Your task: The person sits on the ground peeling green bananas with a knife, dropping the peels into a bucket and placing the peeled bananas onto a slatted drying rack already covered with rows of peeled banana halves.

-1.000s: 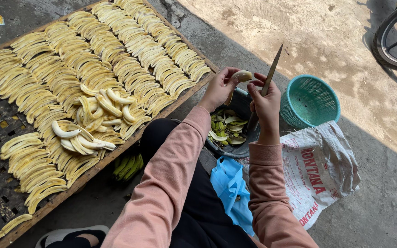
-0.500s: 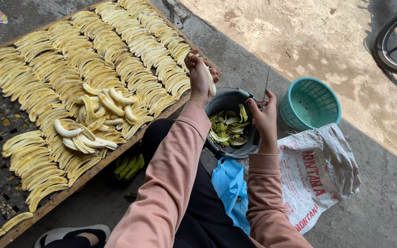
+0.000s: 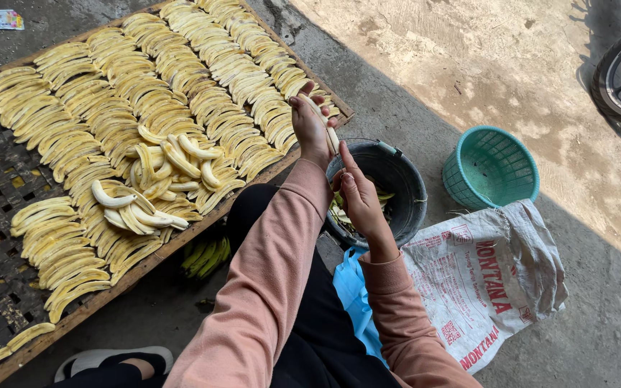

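Pale peeled banana (image 3: 323, 118) sat gripped in the left hand (image 3: 310, 129), over the right edge of the woven drying rack (image 3: 1, 179). Right hand (image 3: 359, 197) hovered above the dark round bucket (image 3: 404, 179); whether it gripped anything I could not tell.

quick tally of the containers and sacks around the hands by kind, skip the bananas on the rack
Dark bucket: 1
Teal basket: 1
White printed sack: 1
Blue plastic bag: 1
Total: 4
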`<state>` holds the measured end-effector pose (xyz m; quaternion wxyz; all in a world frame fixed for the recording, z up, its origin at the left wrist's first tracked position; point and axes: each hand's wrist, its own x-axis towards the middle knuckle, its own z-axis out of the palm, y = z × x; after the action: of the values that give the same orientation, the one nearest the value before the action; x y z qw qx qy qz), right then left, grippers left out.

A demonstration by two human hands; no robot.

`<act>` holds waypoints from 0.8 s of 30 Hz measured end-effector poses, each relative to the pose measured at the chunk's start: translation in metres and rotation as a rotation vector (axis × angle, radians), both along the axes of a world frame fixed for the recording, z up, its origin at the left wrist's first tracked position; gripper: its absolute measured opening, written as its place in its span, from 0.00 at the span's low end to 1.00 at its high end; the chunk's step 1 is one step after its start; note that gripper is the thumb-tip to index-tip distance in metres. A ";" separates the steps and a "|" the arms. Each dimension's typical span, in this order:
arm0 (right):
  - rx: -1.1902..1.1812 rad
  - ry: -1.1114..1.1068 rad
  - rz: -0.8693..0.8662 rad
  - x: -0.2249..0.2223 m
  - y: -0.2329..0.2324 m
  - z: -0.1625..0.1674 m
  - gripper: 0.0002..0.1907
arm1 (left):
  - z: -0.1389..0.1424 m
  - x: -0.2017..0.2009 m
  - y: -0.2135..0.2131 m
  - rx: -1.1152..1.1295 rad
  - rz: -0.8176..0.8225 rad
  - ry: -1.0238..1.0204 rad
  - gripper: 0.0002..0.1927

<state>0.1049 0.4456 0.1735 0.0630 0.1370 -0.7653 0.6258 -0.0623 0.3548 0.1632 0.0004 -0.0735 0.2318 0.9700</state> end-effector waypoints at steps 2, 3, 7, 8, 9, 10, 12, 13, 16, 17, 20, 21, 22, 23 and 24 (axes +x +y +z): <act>0.018 0.029 0.008 -0.003 0.000 -0.003 0.29 | -0.006 -0.003 0.000 0.034 0.014 -0.032 0.23; 0.030 0.043 -0.002 -0.004 -0.001 -0.005 0.29 | -0.010 -0.005 0.001 0.051 0.022 -0.045 0.23; 0.087 0.069 -0.059 -0.010 -0.001 -0.009 0.28 | -0.022 -0.009 0.005 0.101 -0.018 -0.070 0.22; 0.103 0.070 -0.076 -0.011 -0.001 -0.009 0.28 | -0.024 -0.010 0.007 0.114 -0.044 -0.080 0.22; 0.124 0.063 -0.092 -0.013 -0.001 -0.009 0.28 | -0.026 -0.010 0.009 0.126 -0.069 -0.090 0.21; 0.145 0.057 -0.107 -0.014 0.000 -0.009 0.28 | -0.026 -0.011 0.010 0.138 -0.095 -0.100 0.21; 0.167 0.041 -0.131 -0.017 0.001 -0.011 0.28 | -0.026 -0.009 0.012 0.155 -0.126 -0.141 0.21; 0.166 0.033 -0.137 -0.019 0.002 -0.012 0.27 | -0.026 -0.008 0.013 0.164 -0.141 -0.163 0.21; 0.150 0.044 -0.134 -0.027 0.004 -0.018 0.27 | -0.022 -0.001 0.013 0.201 -0.178 -0.108 0.20; 0.142 0.053 -0.127 -0.030 0.005 -0.020 0.26 | -0.021 0.001 0.013 0.198 -0.201 -0.104 0.18; 0.151 0.032 -0.144 -0.039 0.006 -0.026 0.25 | -0.018 0.004 0.011 0.190 -0.254 -0.107 0.16; 0.148 0.077 -0.138 -0.041 0.007 -0.027 0.25 | -0.018 0.004 0.012 0.187 -0.263 -0.114 0.17; 0.145 0.122 -0.134 -0.042 0.006 -0.029 0.26 | -0.019 0.004 0.012 0.184 -0.273 -0.122 0.18; 0.141 0.170 -0.128 -0.045 0.006 -0.031 0.26 | -0.020 0.003 0.013 0.200 -0.265 -0.111 0.19; 0.139 0.152 -0.148 -0.049 0.005 -0.032 0.27 | -0.023 0.001 0.016 0.217 -0.256 -0.100 0.20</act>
<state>0.0562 0.4510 0.1411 0.1571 0.1314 -0.8077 0.5529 -0.0609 0.3706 0.1403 0.1434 -0.0912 0.1331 0.9764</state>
